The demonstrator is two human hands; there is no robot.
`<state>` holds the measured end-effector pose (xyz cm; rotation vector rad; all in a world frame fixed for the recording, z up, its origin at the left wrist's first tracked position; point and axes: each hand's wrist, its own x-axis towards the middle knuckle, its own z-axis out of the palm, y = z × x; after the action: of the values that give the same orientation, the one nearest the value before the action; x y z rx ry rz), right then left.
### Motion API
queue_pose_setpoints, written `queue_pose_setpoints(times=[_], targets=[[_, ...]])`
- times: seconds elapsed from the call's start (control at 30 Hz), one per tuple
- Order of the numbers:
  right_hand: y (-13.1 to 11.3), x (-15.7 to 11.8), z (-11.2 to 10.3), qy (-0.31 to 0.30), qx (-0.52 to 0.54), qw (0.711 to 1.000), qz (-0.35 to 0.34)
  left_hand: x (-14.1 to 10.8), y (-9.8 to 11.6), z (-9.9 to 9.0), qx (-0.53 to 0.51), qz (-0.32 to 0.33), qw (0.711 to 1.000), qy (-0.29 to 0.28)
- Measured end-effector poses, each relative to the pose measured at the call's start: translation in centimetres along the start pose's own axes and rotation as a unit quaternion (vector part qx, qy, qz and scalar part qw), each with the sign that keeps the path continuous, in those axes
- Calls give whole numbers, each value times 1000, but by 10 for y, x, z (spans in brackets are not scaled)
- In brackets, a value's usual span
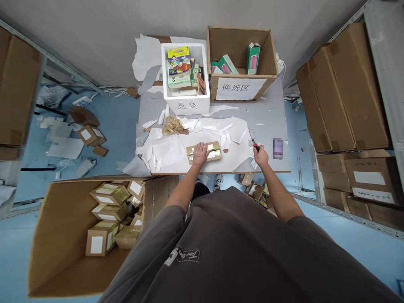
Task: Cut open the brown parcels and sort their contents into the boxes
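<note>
A small taped cardboard box [215, 154] lies near the front edge of the table, a slit showing across its top. My left hand [200, 154] rests on the box with its fingers stretched over the top, pressing rather than wrapped round it. To the right, my right hand [261, 156] is closed round the handle of a red and black utility knife [255, 145]. Its blade points up and to the left, away from the box. Torn white paper scraps [227, 136] lie around, and a crumpled brown wad of tape [172, 126] sits behind the box.
At the back stand a white foam box [186, 105] of books and a cardboard carton [212, 90] holding green boxes. A phone [277, 148] lies at right. A large carton [57, 219] of parcels stands on the floor at left. Shelves with boxes [356, 88] flank the right side.
</note>
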<state>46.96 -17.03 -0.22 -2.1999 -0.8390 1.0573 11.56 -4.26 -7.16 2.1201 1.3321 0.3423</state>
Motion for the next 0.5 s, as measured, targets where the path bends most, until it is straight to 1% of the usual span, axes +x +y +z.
queue_pose_setpoints(times=[0.03, 0.07, 0.1, 0.17, 0.23, 0.3, 0.37, 0.43, 0.5], targets=[[2, -1, 3, 45, -54, 997, 16, 0, 1, 0, 0, -2, 1000, 1], [3, -4, 13, 55, -70, 996, 20, -1, 3, 0, 0, -3, 1000, 0], [1, -8, 31, 44, -75, 996, 17, -1, 5, 0, 1, -4, 1000, -1], [-4, -16, 77, 12, -62, 998, 11, -3, 9, 1, 9, -6, 1000, -1], [-12, -24, 123, -16, -16, 1000, 18, -5, 14, 0, 22, -14, 1000, 4], [-19, -27, 156, -24, 11, 999, 28, -6, 17, -2, 37, -24, 999, 9], [-25, -24, 172, -11, 19, 999, 47, -8, 19, -7, 52, -34, 998, 10], [-34, -15, 179, 4, 13, 998, 62, -12, 17, -13, 62, -48, 997, 9], [-49, -1, 183, 10, 0, 998, 65, -18, 13, -21, 61, -77, 995, 15]])
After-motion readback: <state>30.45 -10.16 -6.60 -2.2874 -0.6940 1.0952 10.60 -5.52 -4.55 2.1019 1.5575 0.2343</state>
